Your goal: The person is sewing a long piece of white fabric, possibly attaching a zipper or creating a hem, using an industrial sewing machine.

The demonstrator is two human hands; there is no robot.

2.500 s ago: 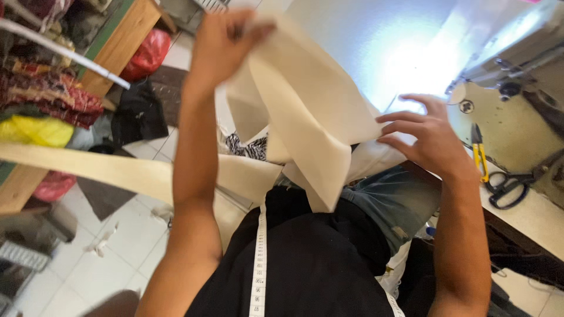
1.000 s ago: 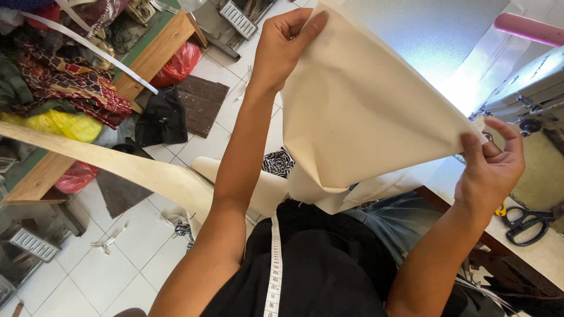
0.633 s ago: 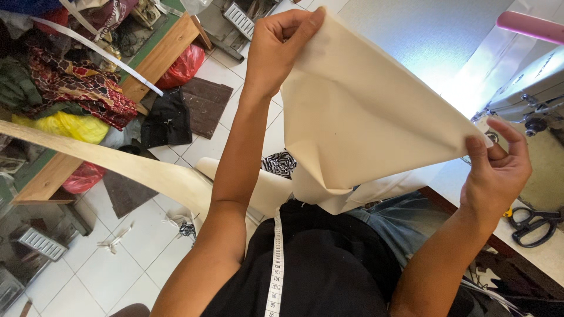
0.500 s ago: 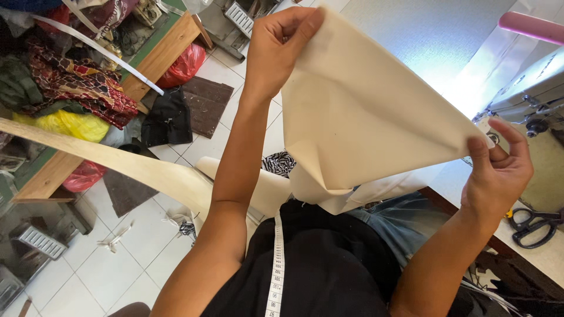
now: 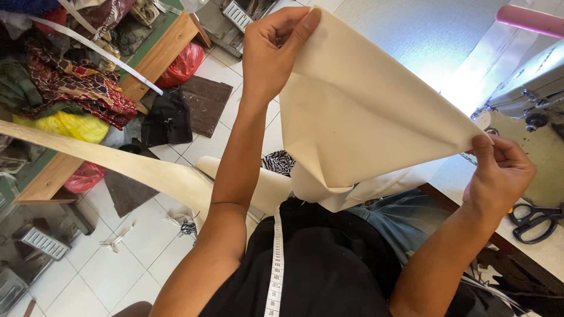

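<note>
Cream cloth hangs stretched in the air above our lap, our left hand pinching its top corner high up and our right hand pinching the far corner low, beside the sewing machine on the worktop. We judge a loosened pinch could let it drop to the tiled floor. It looks smooth, plain and folded double, its lower edge bunched at our waist.
</note>
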